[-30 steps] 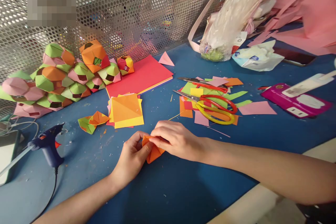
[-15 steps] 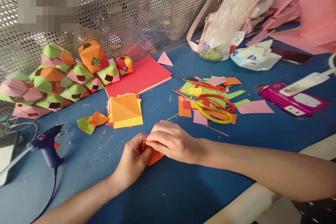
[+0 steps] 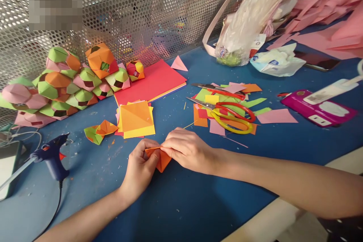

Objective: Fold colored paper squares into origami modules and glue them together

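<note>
An orange piece of folded paper [image 3: 162, 161] is held between my two hands, above the near middle of the blue table. My left hand [image 3: 141, 166] pinches its left side, thumb on top. With bent fingers, my right hand [image 3: 189, 151] grips the upper right edge. Part of the paper is hidden under the fingers. Beyond my hands lies a stack of square paper sheets [image 3: 136, 119], orange and yellow on top. Left of the stack are a folded orange piece [image 3: 106, 127] and a folded green piece [image 3: 93, 135].
A blue glue gun [image 3: 53, 157] with its cord lies at left. Folded paper balls [image 3: 58, 85] are piled behind it. Scissors [image 3: 232, 121] rest on paper scraps right of centre. Red sheets [image 3: 150, 81], a tissue pack [image 3: 276, 62] and a purple packet [image 3: 317, 107] lie farther off.
The folded orange paper has turned and risen slightly, and more of it shows between my hands. My left hand has shifted a little left and up; both hands keep their grip.
</note>
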`<act>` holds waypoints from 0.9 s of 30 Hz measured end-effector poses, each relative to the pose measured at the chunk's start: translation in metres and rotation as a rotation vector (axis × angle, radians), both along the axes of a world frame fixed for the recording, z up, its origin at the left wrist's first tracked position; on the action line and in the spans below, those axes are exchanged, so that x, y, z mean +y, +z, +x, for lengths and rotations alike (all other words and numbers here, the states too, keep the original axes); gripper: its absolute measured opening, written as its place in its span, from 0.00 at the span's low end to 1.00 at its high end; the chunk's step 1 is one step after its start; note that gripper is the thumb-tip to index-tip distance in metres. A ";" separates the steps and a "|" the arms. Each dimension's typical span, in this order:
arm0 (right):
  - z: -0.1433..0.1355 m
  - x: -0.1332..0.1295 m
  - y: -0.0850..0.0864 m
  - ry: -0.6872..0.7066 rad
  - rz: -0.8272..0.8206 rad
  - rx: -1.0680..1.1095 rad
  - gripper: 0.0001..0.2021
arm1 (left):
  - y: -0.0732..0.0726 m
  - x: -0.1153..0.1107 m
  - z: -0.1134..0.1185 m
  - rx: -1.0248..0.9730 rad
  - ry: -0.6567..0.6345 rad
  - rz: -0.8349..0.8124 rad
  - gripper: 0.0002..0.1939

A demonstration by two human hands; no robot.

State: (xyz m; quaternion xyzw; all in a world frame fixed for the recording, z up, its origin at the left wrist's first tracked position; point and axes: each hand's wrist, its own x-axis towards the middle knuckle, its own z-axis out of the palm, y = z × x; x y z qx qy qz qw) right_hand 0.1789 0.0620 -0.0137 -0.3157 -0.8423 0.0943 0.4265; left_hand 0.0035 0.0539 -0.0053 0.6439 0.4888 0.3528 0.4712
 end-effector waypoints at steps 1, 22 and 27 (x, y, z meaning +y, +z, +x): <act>0.000 0.001 -0.001 0.007 -0.002 0.010 0.10 | 0.000 0.000 0.000 0.005 -0.009 -0.018 0.04; 0.002 -0.001 0.008 -0.107 -0.487 0.203 0.08 | -0.004 0.004 -0.002 -0.058 0.015 -0.159 0.08; 0.001 -0.001 0.007 -0.085 -0.352 0.168 0.09 | 0.004 0.002 0.000 -0.073 -0.113 -0.197 0.11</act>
